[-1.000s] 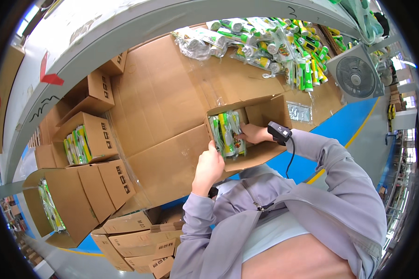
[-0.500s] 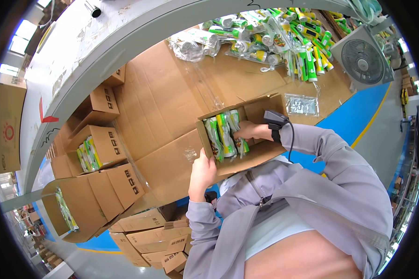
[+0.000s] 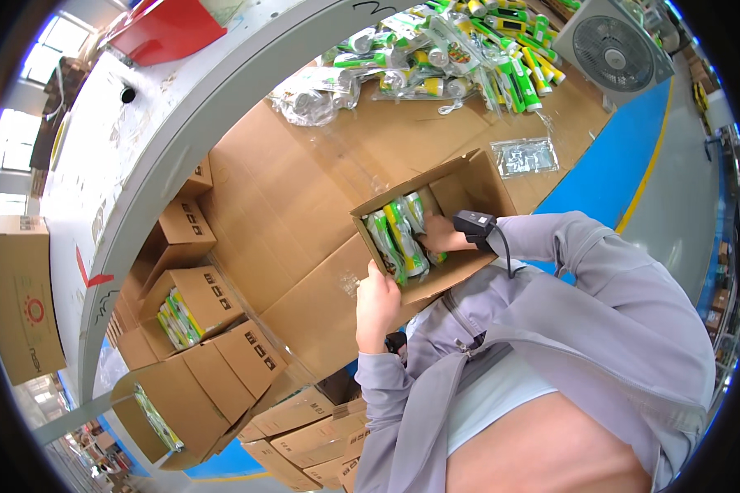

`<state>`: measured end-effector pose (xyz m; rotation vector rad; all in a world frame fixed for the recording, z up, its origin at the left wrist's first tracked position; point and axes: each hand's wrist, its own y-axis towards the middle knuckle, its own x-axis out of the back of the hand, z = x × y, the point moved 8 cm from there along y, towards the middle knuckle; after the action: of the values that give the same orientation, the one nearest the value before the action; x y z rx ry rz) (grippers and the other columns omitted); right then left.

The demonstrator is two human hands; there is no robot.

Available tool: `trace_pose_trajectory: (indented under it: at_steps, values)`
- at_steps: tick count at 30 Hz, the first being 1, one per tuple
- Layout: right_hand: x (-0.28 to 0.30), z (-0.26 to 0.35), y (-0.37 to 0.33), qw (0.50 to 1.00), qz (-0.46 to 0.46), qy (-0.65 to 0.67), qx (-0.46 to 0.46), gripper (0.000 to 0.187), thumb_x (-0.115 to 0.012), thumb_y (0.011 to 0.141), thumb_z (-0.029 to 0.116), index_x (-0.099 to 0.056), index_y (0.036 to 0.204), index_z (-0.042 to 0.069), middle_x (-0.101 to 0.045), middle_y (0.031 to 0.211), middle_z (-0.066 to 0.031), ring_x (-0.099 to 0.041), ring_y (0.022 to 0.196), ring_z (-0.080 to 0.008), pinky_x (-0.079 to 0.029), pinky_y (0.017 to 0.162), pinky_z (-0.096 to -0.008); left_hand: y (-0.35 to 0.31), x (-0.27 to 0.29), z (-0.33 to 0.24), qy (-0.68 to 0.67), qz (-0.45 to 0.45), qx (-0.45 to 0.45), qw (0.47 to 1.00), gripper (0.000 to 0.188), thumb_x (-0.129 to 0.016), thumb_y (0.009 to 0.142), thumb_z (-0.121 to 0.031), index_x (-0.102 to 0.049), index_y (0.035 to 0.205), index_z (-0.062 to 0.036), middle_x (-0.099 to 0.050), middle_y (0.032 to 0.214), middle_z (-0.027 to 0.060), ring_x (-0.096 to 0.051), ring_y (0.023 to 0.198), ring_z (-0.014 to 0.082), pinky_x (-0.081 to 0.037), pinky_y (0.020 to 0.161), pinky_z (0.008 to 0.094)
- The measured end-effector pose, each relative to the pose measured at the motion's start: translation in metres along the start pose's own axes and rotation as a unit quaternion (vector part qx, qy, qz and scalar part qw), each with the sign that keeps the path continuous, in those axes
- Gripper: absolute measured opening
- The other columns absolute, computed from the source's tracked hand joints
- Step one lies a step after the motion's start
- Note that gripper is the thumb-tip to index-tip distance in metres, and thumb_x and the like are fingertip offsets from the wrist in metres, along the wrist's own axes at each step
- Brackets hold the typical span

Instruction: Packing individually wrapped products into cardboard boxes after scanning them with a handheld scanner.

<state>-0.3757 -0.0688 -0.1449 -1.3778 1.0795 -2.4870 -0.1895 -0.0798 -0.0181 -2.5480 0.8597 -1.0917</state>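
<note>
An open cardboard box [image 3: 483,187] stands on the cardboard-covered surface right in front of me. In its left part several green, white and yellow tubes in clear plastic bags [image 3: 403,238] lie side by side. My left hand [image 3: 377,308] is closed on the box's near left corner, thumb along the wall. Inside the box, my right hand [image 3: 442,236] presses against the rightmost bagged tube; its fingertips are partly hidden among the bags. A black device with a cable [image 3: 475,223] is strapped to my right wrist.
A pile of bagged green and yellow tubes [image 3: 469,62] lies at the far side, near a grey fan [image 3: 613,51]. A flat clear plastic bag [image 3: 524,157] rests beside the box. Open cartons [image 3: 210,304] line the left; folded cartons [image 3: 316,435] lie nearer. A white curved frame [image 3: 181,107] arches over the left.
The view has shifted, so the surroundings appear displaced. My left hand still grips the box's corner, and my right hand stays at the rightmost bagged tube inside it.
</note>
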Motion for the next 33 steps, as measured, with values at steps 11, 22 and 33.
trace_pose_trajectory:
  at_steps: [11,22,33]
  values:
    - [-0.020,0.003,0.019,0.978,0.175,0.107,0.049,0.028,-0.054,0.079,0.020,-0.064,0.069,-0.005,-0.064,0.062,-0.0131,-0.065,0.054,-0.0176,-0.052,0.054,-0.0317,-0.002,0.001,0.004,-0.121,0.023,-0.028,0.992,0.028,-0.047,0.089,-0.011,-0.048,0.113,0.0017,-0.062,0.074,0.0237,-0.064,0.067,0.0350,-0.051,0.056,0.0414]
    - [0.312,-0.014,0.024,0.898,0.034,0.381,0.216,0.034,-0.060,0.086,0.028,-0.057,0.113,0.006,-0.067,0.095,-0.0083,-0.064,0.073,-0.0105,-0.049,0.052,-0.0217,-0.005,0.005,0.004,-0.109,-0.011,0.045,0.993,0.030,-0.047,0.091,-0.009,-0.047,0.120,-0.0031,-0.064,0.081,0.0160,-0.064,0.064,0.0211,-0.056,0.054,0.0339]
    - [0.379,-0.099,0.187,0.904,-0.426,-0.036,0.032,0.076,-0.075,0.057,0.035,-0.043,0.119,0.003,-0.052,0.103,-0.0211,-0.054,0.098,-0.0366,-0.047,0.081,-0.0439,-0.005,0.005,0.000,-0.064,-0.067,0.061,0.994,0.029,-0.048,0.089,-0.009,-0.049,0.117,-0.0031,-0.063,0.070,0.0163,-0.062,0.053,0.0238,-0.049,0.048,0.0357]
